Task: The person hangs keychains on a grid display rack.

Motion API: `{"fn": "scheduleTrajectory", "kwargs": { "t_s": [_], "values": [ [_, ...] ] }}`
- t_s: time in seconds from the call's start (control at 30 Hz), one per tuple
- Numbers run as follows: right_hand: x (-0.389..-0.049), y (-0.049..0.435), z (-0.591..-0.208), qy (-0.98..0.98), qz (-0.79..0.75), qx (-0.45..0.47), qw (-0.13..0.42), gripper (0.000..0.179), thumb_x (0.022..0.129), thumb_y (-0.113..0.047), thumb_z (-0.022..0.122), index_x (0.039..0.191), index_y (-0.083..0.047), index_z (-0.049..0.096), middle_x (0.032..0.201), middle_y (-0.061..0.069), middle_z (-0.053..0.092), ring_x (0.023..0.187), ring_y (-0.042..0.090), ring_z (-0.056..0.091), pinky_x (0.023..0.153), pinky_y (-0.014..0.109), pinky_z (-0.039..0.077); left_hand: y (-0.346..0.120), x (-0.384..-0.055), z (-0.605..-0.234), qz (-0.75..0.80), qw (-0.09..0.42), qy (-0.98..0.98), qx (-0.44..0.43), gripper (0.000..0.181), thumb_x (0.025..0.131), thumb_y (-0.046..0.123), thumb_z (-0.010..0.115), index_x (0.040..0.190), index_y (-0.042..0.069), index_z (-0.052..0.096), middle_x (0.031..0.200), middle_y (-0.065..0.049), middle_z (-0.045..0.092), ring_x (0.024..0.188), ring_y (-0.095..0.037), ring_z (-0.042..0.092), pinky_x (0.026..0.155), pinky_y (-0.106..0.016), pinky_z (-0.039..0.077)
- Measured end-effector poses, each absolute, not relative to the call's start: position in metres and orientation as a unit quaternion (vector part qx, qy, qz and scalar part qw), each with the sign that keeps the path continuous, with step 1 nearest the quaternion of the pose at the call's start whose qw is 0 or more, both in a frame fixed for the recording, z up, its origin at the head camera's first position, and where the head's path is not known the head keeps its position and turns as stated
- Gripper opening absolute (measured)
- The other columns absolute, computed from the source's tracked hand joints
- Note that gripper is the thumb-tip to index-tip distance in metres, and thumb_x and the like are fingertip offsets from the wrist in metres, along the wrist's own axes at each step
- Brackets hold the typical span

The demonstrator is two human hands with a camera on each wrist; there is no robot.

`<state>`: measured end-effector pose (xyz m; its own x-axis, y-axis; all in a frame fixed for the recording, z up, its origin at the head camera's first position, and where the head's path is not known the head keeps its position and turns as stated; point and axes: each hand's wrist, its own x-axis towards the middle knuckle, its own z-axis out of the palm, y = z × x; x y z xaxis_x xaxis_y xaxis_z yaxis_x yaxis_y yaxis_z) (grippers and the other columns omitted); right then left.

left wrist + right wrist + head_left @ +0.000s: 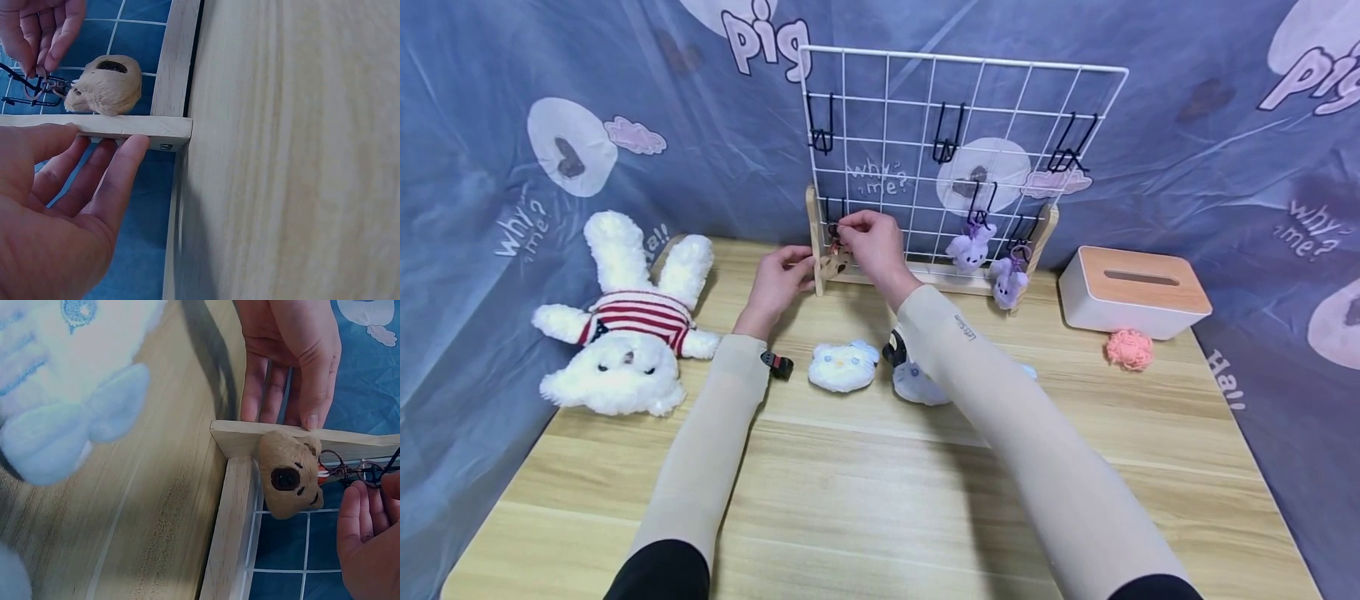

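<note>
In the head view, my left hand [777, 283] grips the left wooden post [815, 221] of a white wire grid rack [962, 58], thumb on one side and fingers on the other. My right hand [877, 250] pinches the metal ring of a tan bear plush keychain [287, 481] at a black hook [17, 77] low on the grid's left side. The bear's head hangs beside the post, dark muzzle facing out in the right wrist view. Whether the ring is over the hook, I cannot tell. Two purple plush keychains [972, 247] hang from hooks at the lower right.
White-and-blue plush pieces [844, 367] lie before the rack, some partly hidden by my right forearm. A white plush toy [625, 367] in a striped sweater lies left. A tissue box [1135, 287] and pink fluffy item [1129, 350] sit right. More black hooks [947, 150] hang higher up.
</note>
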<state>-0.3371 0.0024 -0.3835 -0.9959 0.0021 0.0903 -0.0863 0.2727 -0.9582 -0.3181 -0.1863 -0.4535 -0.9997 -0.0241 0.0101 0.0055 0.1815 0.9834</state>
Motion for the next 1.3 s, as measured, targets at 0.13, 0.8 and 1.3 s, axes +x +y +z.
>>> {"fn": "scheduleTrajectory", "kwargs": {
  "t_s": [0.13,0.8,1.3],
  "values": [
    [-0.337,0.003,-0.383,-0.8,0.599,0.024,0.038,0.014,0.104,-0.013,0.078,0.113,-0.004,0.084,0.084,-0.005,0.072,0.079,0.01,0.07,0.063,0.014,0.054,-0.186,-0.319,-0.454,-0.637,0.013,-0.77,0.007,0.034,0.114,0.01,0.066,0.144,-0.005,0.069,0.135,-0.026,0.069,0.1,-0.011,0.071,0.1,-0.037,0.074],
    [-0.317,0.005,-0.382,-0.828,0.556,0.054,0.054,0.013,0.103,-0.015,0.077,0.113,-0.009,0.084,0.1,0.004,0.079,0.087,0.009,0.066,0.07,0.016,0.053,-0.184,-0.317,-0.453,-0.637,0.005,-0.77,0.011,0.034,0.115,0.011,0.065,0.145,-0.004,0.068,0.136,-0.027,0.07,0.103,-0.014,0.073,0.105,-0.042,0.072],
    [-0.294,0.041,-0.39,-0.813,0.577,0.063,0.042,0.016,0.103,-0.015,0.078,0.116,-0.006,0.083,0.103,0.007,0.079,0.089,0.01,0.068,0.076,0.018,0.056,-0.185,-0.318,-0.453,-0.636,0.001,-0.772,0.016,0.036,0.115,0.009,0.064,0.148,-0.004,0.066,0.138,-0.023,0.066,0.103,-0.014,0.072,0.1,-0.033,0.073]
  ]
}}
